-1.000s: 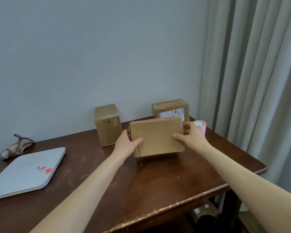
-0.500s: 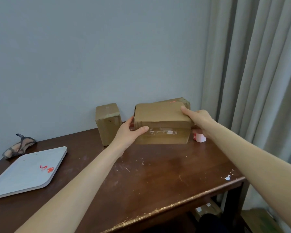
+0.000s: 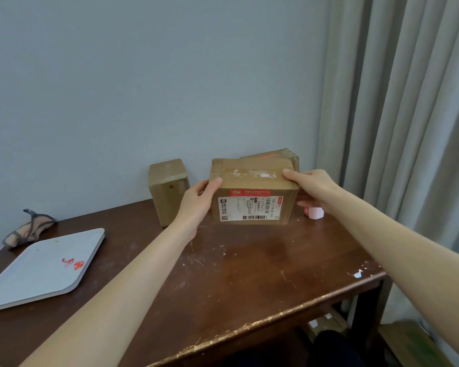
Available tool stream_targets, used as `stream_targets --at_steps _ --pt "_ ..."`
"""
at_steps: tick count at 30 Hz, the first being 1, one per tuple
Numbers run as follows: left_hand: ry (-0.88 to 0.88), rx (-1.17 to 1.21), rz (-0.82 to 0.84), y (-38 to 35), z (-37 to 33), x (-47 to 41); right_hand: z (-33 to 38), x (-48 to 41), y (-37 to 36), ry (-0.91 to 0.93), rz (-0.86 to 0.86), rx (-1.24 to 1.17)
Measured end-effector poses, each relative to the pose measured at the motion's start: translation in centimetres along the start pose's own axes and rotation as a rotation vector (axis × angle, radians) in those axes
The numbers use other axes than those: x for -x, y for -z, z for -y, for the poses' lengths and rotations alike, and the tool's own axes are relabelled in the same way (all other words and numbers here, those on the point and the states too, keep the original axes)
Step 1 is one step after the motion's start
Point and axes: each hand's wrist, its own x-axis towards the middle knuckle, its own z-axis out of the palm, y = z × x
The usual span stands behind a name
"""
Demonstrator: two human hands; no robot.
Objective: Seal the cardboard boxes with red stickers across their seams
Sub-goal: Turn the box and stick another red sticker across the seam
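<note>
Both my hands hold a cardboard box (image 3: pixel 252 192) at the back of the brown table (image 3: pixel 249 274). My left hand (image 3: pixel 199 200) grips its left end and my right hand (image 3: pixel 310 186) its right end. A white shipping label with a red strip faces me, and a taped seam runs along the top face. Behind it a second box (image 3: pixel 276 154) shows a red sticker on top. A small upright box (image 3: pixel 168 190) stands to the left. A pink sticker roll (image 3: pixel 314 212) lies just right of the held box, partly hidden by my right hand.
A grey board (image 3: pixel 40 268) with red sticker scraps lies at the table's left, with a grey and tan fabric item (image 3: pixel 27 230) behind it. Curtains (image 3: pixel 398 128) hang at the right. The table's front edge (image 3: pixel 249 329) is chipped.
The box has been carried toward the back of the table and turned over, so its shipping label now faces me and the taped seam lies on top.
</note>
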Motion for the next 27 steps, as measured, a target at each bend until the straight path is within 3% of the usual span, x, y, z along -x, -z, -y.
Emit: stream_targets --at_steps 3,8,15,21,24,27 --pt "-0.017 -0.053 0.040 0.0 0.1 0.2 -0.4 -0.5 -0.2 -0.087 -0.031 0.025" --pt "-0.045 -0.119 -0.002 0.1 0.6 0.3 -0.4 0.1 -0.6 -0.078 -0.032 0.140" --pt "0.000 -0.235 -0.042 -0.1 1.7 -0.9 -0.2 1.6 -1.2 0.139 0.039 0.507" --pt "-0.058 -0.364 -0.069 -0.5 2.6 -1.2 -0.7 1.2 -1.6 0.290 -0.052 0.885" --pt "-0.062 -0.364 -0.081 -0.8 3.0 -1.3 -1.0 0.6 -2.2 0.326 -0.076 0.891" --pt "-0.104 -0.336 -0.151 -1.0 3.3 -1.3 -1.5 0.3 -2.7 0.361 -0.011 0.711"
